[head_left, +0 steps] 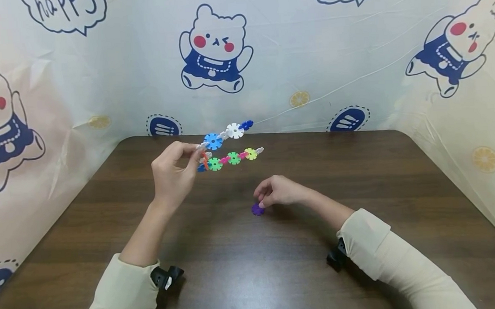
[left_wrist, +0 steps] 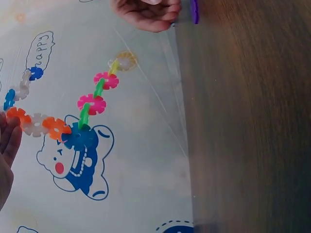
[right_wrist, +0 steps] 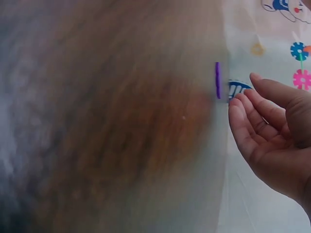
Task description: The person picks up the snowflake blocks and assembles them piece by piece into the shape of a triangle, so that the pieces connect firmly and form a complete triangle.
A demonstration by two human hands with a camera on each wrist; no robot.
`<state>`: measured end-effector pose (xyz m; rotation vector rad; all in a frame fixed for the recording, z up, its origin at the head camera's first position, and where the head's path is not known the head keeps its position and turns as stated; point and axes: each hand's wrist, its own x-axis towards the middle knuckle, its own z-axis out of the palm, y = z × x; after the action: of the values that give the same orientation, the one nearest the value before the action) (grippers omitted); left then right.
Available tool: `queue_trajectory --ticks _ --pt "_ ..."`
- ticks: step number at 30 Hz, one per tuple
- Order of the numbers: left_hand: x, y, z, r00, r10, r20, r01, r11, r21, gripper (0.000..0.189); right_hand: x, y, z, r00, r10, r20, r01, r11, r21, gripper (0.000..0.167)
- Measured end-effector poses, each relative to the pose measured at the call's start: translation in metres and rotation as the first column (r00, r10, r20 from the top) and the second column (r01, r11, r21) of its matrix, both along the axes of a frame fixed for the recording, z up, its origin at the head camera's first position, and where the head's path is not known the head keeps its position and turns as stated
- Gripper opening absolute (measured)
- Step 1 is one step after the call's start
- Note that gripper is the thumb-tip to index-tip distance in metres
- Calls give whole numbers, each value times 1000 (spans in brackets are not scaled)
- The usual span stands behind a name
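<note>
In the head view my left hand [head_left: 174, 172] is raised over the table, pinching a chain of interlocking snowflake discs [head_left: 213, 141] between thumb and fingertips. Its links are blue, white, orange, green, pink and yellow, and two strands extend to the right. The left wrist view shows fingers on an orange disc [left_wrist: 18, 115] of the chain. My right hand [head_left: 280, 191] hovers right of centre with fingers loosely bent. Just off its fingertips is a purple snowflake disc [head_left: 257, 209]. Edge-on in the right wrist view, that purple disc [right_wrist: 217, 80] stands apart from the thumb and fingers.
A dark wooden table [head_left: 220, 277] spreads beneath both hands. Behind and beside it hangs a pale sheet [head_left: 275, 41] printed with cartoon bears and orange slices. Each wrist carries a black camera mount [head_left: 166, 277] by the cuff.
</note>
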<state>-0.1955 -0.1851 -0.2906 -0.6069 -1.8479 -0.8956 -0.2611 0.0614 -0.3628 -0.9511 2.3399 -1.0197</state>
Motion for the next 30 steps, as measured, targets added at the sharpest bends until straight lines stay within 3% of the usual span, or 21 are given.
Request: queue_trajectory --ticks 5,19,25,30 --pt "0 1 0 1000 -5 5 5 1000 -3 10 0 -3 -4 1000 -12 0 12 999 40 24" --pt "1 1 -2 1000 1 11 -1 1000 -5 9 2 -10 -9 993 14 -115 1 991 135 20" --pt "1 1 -4 1000 -1 22 1 1000 -4 10 4 -10 -11 990 5 -140 13 991 130 20" --pt "2 3 -3 1000 -4 26 5 1000 -1 10 6 -3 -11 988 -39 -146 49 997 66 16"
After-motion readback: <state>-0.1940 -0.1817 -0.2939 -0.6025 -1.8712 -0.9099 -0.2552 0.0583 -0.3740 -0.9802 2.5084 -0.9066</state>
